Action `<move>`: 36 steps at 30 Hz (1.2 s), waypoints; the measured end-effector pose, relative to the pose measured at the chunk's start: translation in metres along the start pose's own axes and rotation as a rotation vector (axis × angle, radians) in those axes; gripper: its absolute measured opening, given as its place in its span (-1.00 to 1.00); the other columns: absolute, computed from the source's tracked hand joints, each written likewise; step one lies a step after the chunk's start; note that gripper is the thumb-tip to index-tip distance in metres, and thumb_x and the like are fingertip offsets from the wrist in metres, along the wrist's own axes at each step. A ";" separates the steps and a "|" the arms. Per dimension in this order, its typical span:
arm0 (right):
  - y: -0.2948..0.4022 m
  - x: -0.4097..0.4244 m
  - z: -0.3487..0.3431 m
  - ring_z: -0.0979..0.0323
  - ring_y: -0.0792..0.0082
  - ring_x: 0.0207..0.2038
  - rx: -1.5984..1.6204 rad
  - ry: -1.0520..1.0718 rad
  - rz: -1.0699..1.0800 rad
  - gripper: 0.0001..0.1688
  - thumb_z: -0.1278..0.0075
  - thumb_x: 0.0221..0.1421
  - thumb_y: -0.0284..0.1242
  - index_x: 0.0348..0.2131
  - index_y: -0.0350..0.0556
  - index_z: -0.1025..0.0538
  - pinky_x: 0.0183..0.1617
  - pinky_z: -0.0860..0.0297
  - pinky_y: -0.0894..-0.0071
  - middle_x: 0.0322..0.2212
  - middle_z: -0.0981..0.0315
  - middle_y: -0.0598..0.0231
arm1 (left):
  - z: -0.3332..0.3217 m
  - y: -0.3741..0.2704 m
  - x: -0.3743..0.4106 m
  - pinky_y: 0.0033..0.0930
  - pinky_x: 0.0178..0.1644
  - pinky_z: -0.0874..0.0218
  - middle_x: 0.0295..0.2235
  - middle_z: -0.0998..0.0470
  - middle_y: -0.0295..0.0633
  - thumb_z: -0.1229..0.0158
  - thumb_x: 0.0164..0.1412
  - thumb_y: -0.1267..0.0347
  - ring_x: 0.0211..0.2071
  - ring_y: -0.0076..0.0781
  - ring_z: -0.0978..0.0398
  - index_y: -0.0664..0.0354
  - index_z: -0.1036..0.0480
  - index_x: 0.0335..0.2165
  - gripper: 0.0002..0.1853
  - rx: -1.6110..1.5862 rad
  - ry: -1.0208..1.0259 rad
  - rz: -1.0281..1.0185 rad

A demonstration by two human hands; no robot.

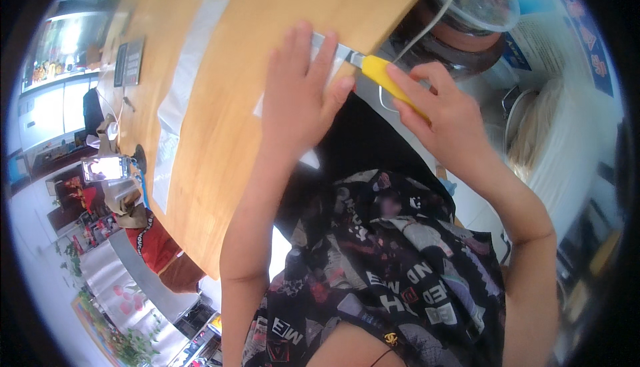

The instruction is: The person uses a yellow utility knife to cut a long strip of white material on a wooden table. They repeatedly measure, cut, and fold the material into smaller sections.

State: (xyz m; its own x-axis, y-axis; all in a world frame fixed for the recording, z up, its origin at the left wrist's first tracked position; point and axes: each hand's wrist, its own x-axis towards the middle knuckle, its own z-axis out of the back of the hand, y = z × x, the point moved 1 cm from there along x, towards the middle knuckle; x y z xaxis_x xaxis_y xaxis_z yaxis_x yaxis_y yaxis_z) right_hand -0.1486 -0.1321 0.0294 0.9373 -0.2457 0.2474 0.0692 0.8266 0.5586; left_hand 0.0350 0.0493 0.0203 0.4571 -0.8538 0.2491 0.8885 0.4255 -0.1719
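Note:
My right hand point(445, 112) is closed around the yellow handle of a utility knife point(382, 73). Its metal blade points to the upper left and reaches in under the fingers of my left hand point(302, 92). That hand lies palm down near the edge of the wooden table point(235, 132), fingers apart, pressing on a white sheet point(336, 67) that is mostly hidden beneath it. The blade's tip is covered by the fingers, so where it ends cannot be seen.
A long translucent plastic strip point(172, 102) lies across the table to the left. Beyond it stand a lit phone point(106, 168) on a holder and a dark flat box point(129, 62). Right of the table are a white cable point(425, 29) and a dark pot with a plastic lid point(465, 22).

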 end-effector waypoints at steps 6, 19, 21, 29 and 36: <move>-0.006 0.001 0.009 -0.60 0.13 -0.28 -0.030 0.043 0.005 -0.42 -0.23 0.27 -0.38 0.25 0.14 -0.55 -0.22 -0.54 0.17 -0.10 -0.45 0.22 | 0.000 -0.002 -0.001 0.25 0.51 0.13 0.46 -0.18 0.16 -0.03 0.49 -0.05 0.49 0.22 -0.06 0.05 -0.33 0.39 -0.31 0.027 0.012 0.008; -0.010 0.016 0.011 -0.59 0.18 -0.31 -0.055 0.001 0.109 -0.42 -0.27 0.22 -0.45 0.22 0.04 -0.59 -0.26 -0.51 0.20 -0.12 -0.44 0.20 | 0.001 -0.004 -0.001 0.19 0.56 0.18 0.49 -0.14 0.09 0.12 0.52 -0.21 0.53 0.12 -0.01 -0.04 -0.29 0.43 -0.24 0.012 0.013 0.048; -0.010 0.021 0.012 -0.59 0.18 -0.31 -0.061 0.015 0.117 -0.43 -0.26 0.22 -0.45 0.22 0.03 -0.59 -0.26 -0.51 0.20 -0.13 -0.44 0.19 | 0.002 -0.004 -0.001 0.19 0.55 0.18 0.49 -0.14 0.10 0.12 0.51 -0.22 0.53 0.13 -0.01 -0.04 -0.29 0.43 -0.24 0.014 0.010 0.046; -0.010 0.044 0.010 -0.60 0.14 -0.27 -0.079 0.028 0.169 -0.45 -0.25 0.23 -0.44 0.21 0.04 -0.59 -0.22 -0.53 0.18 -0.15 -0.44 0.20 | 0.003 -0.004 -0.002 0.24 0.53 0.14 0.48 -0.15 0.14 0.04 0.50 -0.16 0.51 0.18 -0.03 0.00 -0.30 0.42 -0.26 -0.023 -0.011 0.044; -0.043 0.104 -0.009 -0.49 0.10 0.06 -0.262 -0.135 0.150 -0.45 -0.24 0.25 -0.26 0.19 0.05 -0.59 0.07 -0.43 0.09 -0.04 -0.50 0.19 | 0.004 -0.005 -0.003 0.26 0.52 0.13 0.48 -0.06 0.30 -0.05 0.46 -0.10 0.51 0.31 0.03 0.14 -0.22 0.43 -0.20 -0.081 -0.031 0.049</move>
State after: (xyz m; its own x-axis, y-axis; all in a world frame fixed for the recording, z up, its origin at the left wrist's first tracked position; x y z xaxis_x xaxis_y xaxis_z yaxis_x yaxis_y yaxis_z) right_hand -0.0516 -0.1883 0.0245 0.8911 -0.1617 0.4239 0.0356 0.9564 0.2900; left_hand 0.0298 0.0510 0.0246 0.5020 -0.8224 0.2675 0.8594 0.4399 -0.2605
